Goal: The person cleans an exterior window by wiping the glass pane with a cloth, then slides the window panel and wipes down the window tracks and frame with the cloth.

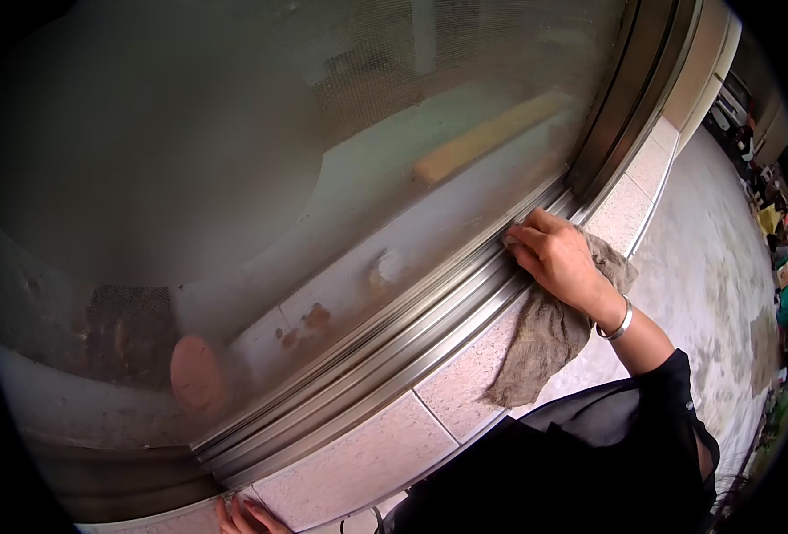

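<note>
My right hand is closed on a grey-brown cloth, its fingertips pressed to the metal window track close to the right corner of the frame. Most of the cloth hangs below the hand over the tiled sill. A silver bangle circles the right wrist. At the bottom edge of the view, the fingers of my left hand lie on the tile by the left end of the track; the rest of that hand is cut off.
A hazy window pane rises behind the track, with blurred objects seen through it. A brown metal frame post stands at the right end. Below the sill is a pale, stained floor, with assorted items along its far side.
</note>
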The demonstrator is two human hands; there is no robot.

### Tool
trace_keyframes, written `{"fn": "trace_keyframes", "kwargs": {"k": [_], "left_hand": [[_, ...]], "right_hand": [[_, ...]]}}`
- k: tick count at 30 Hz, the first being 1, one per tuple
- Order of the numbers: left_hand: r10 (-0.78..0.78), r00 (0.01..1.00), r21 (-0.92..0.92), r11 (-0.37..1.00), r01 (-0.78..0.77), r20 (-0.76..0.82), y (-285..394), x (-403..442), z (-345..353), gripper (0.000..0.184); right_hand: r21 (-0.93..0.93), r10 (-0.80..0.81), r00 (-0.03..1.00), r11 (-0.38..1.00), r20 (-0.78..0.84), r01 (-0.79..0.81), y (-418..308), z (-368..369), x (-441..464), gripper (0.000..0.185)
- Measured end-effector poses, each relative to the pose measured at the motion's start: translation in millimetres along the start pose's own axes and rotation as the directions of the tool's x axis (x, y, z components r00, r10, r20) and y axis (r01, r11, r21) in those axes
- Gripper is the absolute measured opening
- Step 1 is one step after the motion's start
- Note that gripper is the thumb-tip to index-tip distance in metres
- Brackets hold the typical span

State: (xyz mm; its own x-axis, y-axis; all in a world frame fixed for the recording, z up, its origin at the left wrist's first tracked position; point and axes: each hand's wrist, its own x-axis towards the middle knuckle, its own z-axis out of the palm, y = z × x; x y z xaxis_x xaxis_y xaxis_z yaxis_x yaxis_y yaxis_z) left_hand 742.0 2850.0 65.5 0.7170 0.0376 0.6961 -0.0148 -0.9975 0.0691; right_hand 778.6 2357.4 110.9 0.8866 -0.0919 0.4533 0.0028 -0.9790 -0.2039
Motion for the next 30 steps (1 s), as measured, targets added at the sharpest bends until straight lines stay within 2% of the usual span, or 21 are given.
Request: {"fn": "trace_keyframes", "kwargs": {"k": [2,4,6,9,10,11,14,15,17,19,20,22,25,30], "left_hand": [[0.001,1.0,-0.015,1.0,0.0,0.007,-1,1,2,0.017],[0.032,0.999,-0.023,0.999,-0.033,-0.014,-4,0,5,0.017],[0.031,0.999,-0.039,0.999,-0.032,-0.027,-1,2,5,0.017],[0.025,0.999,-0.057,0.998,-0.027,-0.022,-1,2,2,0.017],[0.019,1.0,-0.06,0.998,-0.02,-0.017,-1,2,2,0.018],[0.017,1.0,-0.07,0.997,-0.018,-0.019,-1,1,2,0.018],[0.037,0.999,-0.069,0.997,-0.039,-0.034,-7,-1,5,0.02],[0.031,0.999,-0.083,0.996,-0.034,-0.037,-10,-3,5,0.021],[0.045,0.999,-0.09,0.995,-0.048,-0.031,-13,-5,5,0.023],[0.044,0.999,-0.075,0.996,-0.045,-0.015,-10,-3,3,0.023],[0.039,0.999,-0.061,0.997,-0.039,-0.002,-8,-3,1,0.023],[0.053,0.999,-0.055,0.997,-0.053,0.0,-8,-4,1,0.024],[0.055,0.998,-0.054,0.997,-0.055,-0.003,-10,-4,2,0.023],[0.047,0.999,-0.089,0.995,-0.048,-0.004,-15,-7,4,0.024]], "right_hand": [[-0.032,0.059,0.996,0.998,0.065,-0.057,-10,1,3,0.012],[-0.043,0.048,0.998,0.998,0.05,-0.046,-16,6,8,0.01],[-0.041,0.108,0.993,0.993,0.055,-0.106,-29,11,10,0.01],[0.051,-0.004,0.998,0.999,0.06,0.0,-66,21,8,0.008],[0.075,-0.021,0.992,0.997,0.126,0.012,-81,25,7,0.005],[0.143,-0.082,0.993,0.987,0.083,0.07,-98,28,7,0.003],[0.105,-0.308,0.946,0.942,-0.101,0.318,-116,45,8,0.011],[0.1,-0.306,0.946,0.943,-0.106,0.316,-109,45,8,0.011],[-0.028,-0.338,0.939,0.941,-0.068,0.337,-86,41,4,0.012],[-0.038,-0.187,0.982,0.982,0.017,0.187,-52,22,5,0.014],[0.002,-0.139,0.989,0.99,-0.056,0.139,-33,22,4,0.015],[0.028,-0.041,0.998,0.999,0.04,0.04,-18,10,0,0.02],[0.061,-0.026,0.999,0.998,0.044,0.023,-15,7,2,0.019],[-0.146,0.164,0.982,0.974,-0.09,-0.176,20,6,-2,0.017]]}}
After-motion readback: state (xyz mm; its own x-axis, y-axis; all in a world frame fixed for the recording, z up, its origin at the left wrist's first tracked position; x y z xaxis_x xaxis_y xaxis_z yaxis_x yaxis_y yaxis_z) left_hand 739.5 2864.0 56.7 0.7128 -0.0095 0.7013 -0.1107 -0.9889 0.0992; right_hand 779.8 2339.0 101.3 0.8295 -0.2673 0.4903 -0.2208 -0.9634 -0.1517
